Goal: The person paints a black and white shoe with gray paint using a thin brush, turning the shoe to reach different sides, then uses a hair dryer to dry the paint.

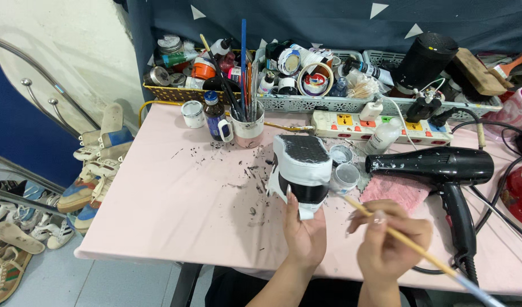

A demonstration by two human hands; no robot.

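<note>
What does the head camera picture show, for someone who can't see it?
The left hand holds up a black-and-white shoe over a pink table, while the right hand holds a long paintbrush. A black hairdryer and small paint pots lie nearby.

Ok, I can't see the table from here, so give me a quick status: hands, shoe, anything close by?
Left hand holds white-and-black sneaker upright. Right hand grips paintbrush. Small paint cups and hair dryer beside sneaker.
</note>
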